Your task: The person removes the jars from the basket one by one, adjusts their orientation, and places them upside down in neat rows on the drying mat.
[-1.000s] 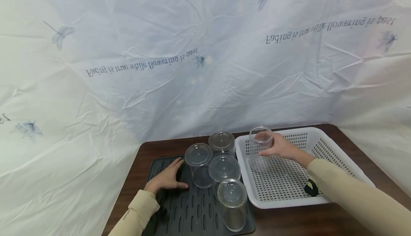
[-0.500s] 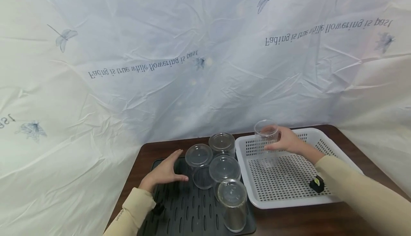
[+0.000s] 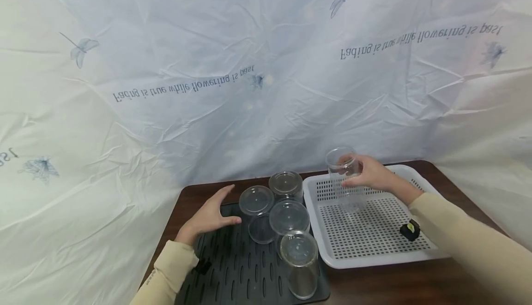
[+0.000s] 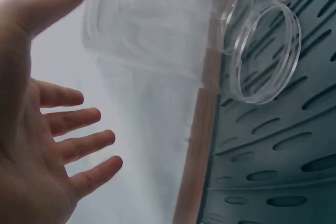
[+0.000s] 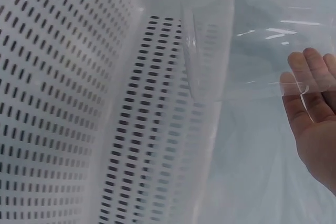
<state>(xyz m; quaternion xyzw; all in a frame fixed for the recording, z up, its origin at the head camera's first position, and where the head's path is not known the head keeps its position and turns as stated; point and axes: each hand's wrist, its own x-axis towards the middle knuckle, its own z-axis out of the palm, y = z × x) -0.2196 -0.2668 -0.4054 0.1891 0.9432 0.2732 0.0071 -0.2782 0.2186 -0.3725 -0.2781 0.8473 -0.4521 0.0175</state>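
My right hand (image 3: 371, 174) grips a clear plastic cup (image 3: 335, 178) above the far left part of the white perforated basket (image 3: 326, 249). The right wrist view shows the fingers (image 5: 298, 103) against the side of that cup (image 5: 262, 40). To the left, my left hand (image 3: 209, 213) is over the dark ribbed mat (image 3: 249, 272), thumb and fingers spread, holding nothing. Nearest to it stands a clear cup (image 3: 256, 200), bottom up. In the left wrist view a clear cup (image 4: 147, 30) lies beyond the thumb; whether they touch I cannot tell.
Several clear cups stand along the mat's right side, among them a back one (image 3: 286, 183), a middle one (image 3: 289, 217) and a front one (image 3: 300, 268). A brown table (image 3: 374, 286) carries mat and basket. A pale printed sheet (image 3: 266, 125) hangs behind.
My right hand has lifted the cup higher and shifted slightly right over the basket. My left hand has risen from the mat and moved a little left, away from the standing cups.
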